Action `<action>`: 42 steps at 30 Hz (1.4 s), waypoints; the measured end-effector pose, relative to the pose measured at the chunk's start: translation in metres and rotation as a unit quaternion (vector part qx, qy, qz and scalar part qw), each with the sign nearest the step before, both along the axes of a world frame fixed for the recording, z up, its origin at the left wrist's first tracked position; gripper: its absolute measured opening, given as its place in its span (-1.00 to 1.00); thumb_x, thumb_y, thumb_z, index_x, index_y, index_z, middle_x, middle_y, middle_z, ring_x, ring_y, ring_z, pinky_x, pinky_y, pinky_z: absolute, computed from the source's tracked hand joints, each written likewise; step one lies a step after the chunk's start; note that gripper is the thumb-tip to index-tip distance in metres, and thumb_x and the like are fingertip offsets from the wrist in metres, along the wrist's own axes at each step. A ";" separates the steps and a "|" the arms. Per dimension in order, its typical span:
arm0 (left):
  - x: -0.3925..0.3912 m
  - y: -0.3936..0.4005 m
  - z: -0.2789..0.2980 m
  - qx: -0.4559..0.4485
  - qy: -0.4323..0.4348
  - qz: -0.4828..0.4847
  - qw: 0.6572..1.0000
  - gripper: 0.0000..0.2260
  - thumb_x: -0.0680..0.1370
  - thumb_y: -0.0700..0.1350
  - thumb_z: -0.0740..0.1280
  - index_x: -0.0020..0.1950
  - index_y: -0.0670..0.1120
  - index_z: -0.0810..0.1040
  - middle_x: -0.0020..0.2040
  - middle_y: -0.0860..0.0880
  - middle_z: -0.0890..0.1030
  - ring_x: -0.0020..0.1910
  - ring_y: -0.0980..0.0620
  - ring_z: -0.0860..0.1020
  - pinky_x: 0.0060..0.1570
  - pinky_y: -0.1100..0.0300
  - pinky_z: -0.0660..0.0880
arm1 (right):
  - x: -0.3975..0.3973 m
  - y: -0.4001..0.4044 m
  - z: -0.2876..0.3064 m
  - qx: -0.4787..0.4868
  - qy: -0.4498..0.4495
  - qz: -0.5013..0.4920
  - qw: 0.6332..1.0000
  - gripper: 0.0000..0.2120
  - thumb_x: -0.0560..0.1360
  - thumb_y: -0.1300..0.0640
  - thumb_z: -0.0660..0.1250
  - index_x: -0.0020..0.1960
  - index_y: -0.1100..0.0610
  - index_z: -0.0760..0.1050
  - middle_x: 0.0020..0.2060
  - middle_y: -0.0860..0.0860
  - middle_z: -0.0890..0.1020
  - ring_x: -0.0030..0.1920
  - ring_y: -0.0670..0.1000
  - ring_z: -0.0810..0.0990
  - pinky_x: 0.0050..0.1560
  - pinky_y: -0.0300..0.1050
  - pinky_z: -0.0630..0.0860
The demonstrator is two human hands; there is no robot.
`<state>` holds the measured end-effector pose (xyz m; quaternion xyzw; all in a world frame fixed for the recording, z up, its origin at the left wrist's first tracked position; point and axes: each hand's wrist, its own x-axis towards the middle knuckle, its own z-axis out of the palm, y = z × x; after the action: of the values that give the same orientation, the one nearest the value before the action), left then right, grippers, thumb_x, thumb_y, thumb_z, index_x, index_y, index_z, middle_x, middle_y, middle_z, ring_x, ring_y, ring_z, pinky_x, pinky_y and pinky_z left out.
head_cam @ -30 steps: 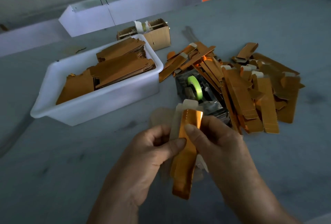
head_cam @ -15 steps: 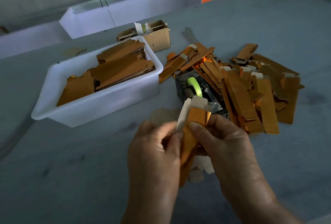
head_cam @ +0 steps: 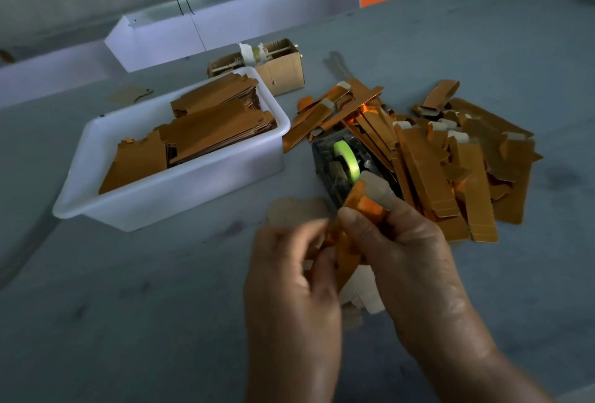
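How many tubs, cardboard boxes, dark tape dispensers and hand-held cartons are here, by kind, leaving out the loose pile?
White plastic tub: 1
Brown cardboard box: 1
Dark tape dispenser with green roll: 1
Gold foil carton in left hand and right hand: 1
Total: 4

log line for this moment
left hand: pinches gold carton blank | right hand: grips gold carton blank | tape dispenser: just behind hands | white tub: flat blanks inside
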<state>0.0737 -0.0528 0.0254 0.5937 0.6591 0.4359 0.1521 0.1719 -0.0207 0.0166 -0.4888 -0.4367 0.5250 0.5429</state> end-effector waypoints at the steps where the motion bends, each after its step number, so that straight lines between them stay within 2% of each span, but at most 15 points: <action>1: -0.004 0.003 0.002 -0.043 -0.098 0.001 0.994 -0.82 0.44 -0.18 0.47 -0.08 0.11 0.65 -0.17 0.08 0.63 -0.18 0.20 0.59 -0.23 0.34 0.51 | 0.001 0.001 0.001 0.002 -0.002 0.015 1.000 -0.95 0.40 0.09 0.38 -0.23 -0.04 0.56 -0.37 -0.19 0.62 -0.27 -0.24 0.60 -0.26 -0.36 0.52; 3: -0.015 0.009 0.007 -0.142 -0.254 -0.047 0.955 -0.89 0.46 -0.18 0.43 -0.17 0.04 0.65 -0.27 -0.01 0.67 -0.31 0.10 0.61 -0.37 0.24 0.52 | 0.002 0.001 0.008 0.003 -0.010 0.038 0.999 -0.91 0.31 -0.03 0.37 -0.20 -0.05 0.57 -0.37 -0.21 0.61 -0.25 -0.27 0.59 -0.26 -0.37 0.50; 7: -0.021 0.016 0.018 -0.166 -0.314 -0.073 0.932 -0.92 0.36 -0.17 0.45 -0.23 0.01 0.69 -0.47 0.00 0.57 -0.54 0.14 0.43 -0.56 0.34 0.35 | 0.025 0.005 0.030 0.040 -0.146 0.019 0.988 -0.61 0.20 -0.30 0.19 -0.20 -0.05 0.56 -0.31 -0.12 0.61 -0.25 -0.20 0.58 -0.36 -0.37 0.47; 10: -0.030 0.021 0.017 -0.139 -0.392 -0.014 0.909 -0.90 0.26 -0.11 0.40 -0.30 -0.09 0.67 -0.47 0.01 0.55 -0.54 0.17 0.41 -0.59 0.38 0.30 | 0.055 0.018 0.037 0.077 -0.247 -0.083 0.962 -0.77 0.41 -0.15 0.25 -0.18 -0.02 0.57 -0.40 -0.07 0.58 -0.40 -0.19 0.54 -0.47 -0.35 0.37; 12: -0.035 0.024 0.017 -0.136 -0.422 0.011 0.896 -0.89 0.26 -0.12 0.39 -0.29 -0.13 0.62 -0.46 0.00 0.55 -0.52 0.15 0.40 -0.59 0.37 0.29 | 0.066 0.028 0.030 0.063 -0.270 -0.067 0.958 -0.86 0.48 -0.01 0.29 -0.16 0.01 0.58 -0.41 -0.05 0.56 -0.46 -0.13 0.52 -0.45 -0.29 0.38; 16: -0.025 0.024 0.015 -0.126 -0.446 0.020 0.886 -0.99 0.37 -0.25 0.39 -0.24 -0.18 0.58 -0.47 -0.01 0.52 -0.54 0.15 0.39 -0.59 0.37 0.26 | 0.064 0.035 0.015 0.031 -0.342 0.006 0.939 -0.84 0.51 0.03 0.28 -0.15 0.06 0.59 -0.37 -0.01 0.58 -0.40 -0.04 0.54 -0.36 -0.22 0.42; 19: -0.015 0.023 0.013 -0.128 -0.438 0.011 0.890 -0.89 0.44 -0.30 0.39 -0.27 -0.15 0.59 -0.47 0.00 0.52 -0.56 0.17 0.38 -0.60 0.38 0.26 | 0.056 0.036 0.012 0.036 -0.379 0.011 0.925 -0.84 0.47 -0.03 0.28 -0.19 0.01 0.56 -0.36 -0.08 0.58 -0.37 -0.08 0.56 -0.34 -0.27 0.45; 21: -0.008 0.023 0.014 -0.143 -0.429 -0.008 0.892 -0.87 0.45 -0.29 0.40 -0.29 -0.13 0.59 -0.48 0.02 0.52 -0.57 0.17 0.38 -0.60 0.38 0.27 | 0.053 0.038 0.010 0.034 -0.401 0.025 0.915 -0.80 0.42 -0.10 0.25 -0.15 -0.01 0.58 -0.23 -0.15 0.58 -0.24 -0.10 0.58 -0.24 -0.23 0.50; 24: 0.002 0.025 0.014 -0.166 -0.427 -0.025 0.889 -0.87 0.46 -0.26 0.40 -0.28 -0.11 0.60 -0.45 0.00 0.53 -0.54 0.14 0.38 -0.59 0.37 0.28 | 0.051 0.041 0.008 0.020 -0.430 0.029 0.902 -0.80 0.42 -0.11 0.29 -0.11 -0.04 0.59 -0.01 -0.19 0.52 0.05 0.00 0.51 0.02 -0.02 0.52; 27: 0.010 0.026 0.015 -0.183 -0.446 -0.038 0.875 -0.91 0.47 -0.23 0.39 -0.23 -0.13 0.60 -0.42 -0.02 0.54 -0.50 0.11 0.37 -0.59 0.36 0.27 | 0.048 0.041 0.010 0.005 -0.412 0.034 0.910 -0.87 0.37 -0.15 0.29 -0.23 -0.12 0.53 -0.02 -0.20 0.53 0.08 0.03 0.48 0.05 0.04 0.50; 31: 0.018 0.027 0.015 -0.198 -0.483 -0.041 0.852 -0.93 0.48 -0.22 0.38 -0.19 -0.15 0.63 -0.38 -0.03 0.58 -0.50 0.15 0.39 -0.60 0.37 0.26 | 0.047 0.044 0.011 0.007 -0.349 0.025 0.937 -0.85 0.44 0.04 0.37 -0.30 -0.09 0.51 -0.16 -0.19 0.54 -0.11 -0.08 0.54 -0.09 -0.09 0.53; 34: 0.019 0.027 0.013 -0.204 -0.494 -0.035 0.844 -0.89 0.48 -0.21 0.38 -0.22 -0.11 0.65 -0.37 -0.03 0.59 -0.52 0.16 0.40 -0.59 0.37 0.28 | 0.044 0.043 0.005 -0.012 -0.315 0.018 0.949 -0.87 0.44 0.06 0.38 -0.29 -0.05 0.53 -0.01 -0.15 0.55 -0.06 -0.04 0.55 -0.01 -0.01 0.54; 36: 0.021 0.025 0.011 -0.210 -0.502 -0.038 0.838 -0.85 0.49 -0.21 0.37 -0.27 -0.09 0.66 -0.40 -0.01 0.58 -0.54 0.18 0.39 -0.59 0.38 0.28 | 0.043 0.041 0.000 -0.038 -0.216 -0.002 0.976 -0.90 0.44 0.04 0.37 -0.25 -0.01 0.59 0.13 -0.10 0.55 0.10 0.04 0.54 0.12 0.12 0.50; 39: 0.021 0.023 0.007 -0.211 -0.526 -0.019 0.823 -0.73 0.50 -0.26 0.35 -0.39 -0.08 0.65 -0.48 0.01 0.52 -0.59 0.17 0.32 -0.65 0.39 0.22 | 0.044 0.034 -0.001 -0.046 -0.084 -0.026 0.995 -0.88 0.44 0.08 0.37 -0.26 0.04 0.61 0.08 -0.14 0.57 0.07 -0.08 0.56 0.05 -0.02 0.50; 42: 0.011 0.024 0.005 -0.196 -0.560 0.008 0.805 -0.74 0.47 -0.28 0.34 -0.41 -0.10 0.62 -0.45 -0.03 0.51 -0.53 0.13 0.29 -0.68 0.39 0.17 | 0.049 0.026 -0.003 -0.018 -0.158 -0.043 0.986 -0.92 0.43 0.09 0.38 -0.25 0.02 0.58 0.15 -0.19 0.49 0.11 -0.10 0.51 0.04 -0.11 0.50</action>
<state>0.0846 -0.0284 0.0307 0.1980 0.5357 0.5553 0.6045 0.2208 0.0055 0.0135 -0.5941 -0.4858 0.4249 0.4801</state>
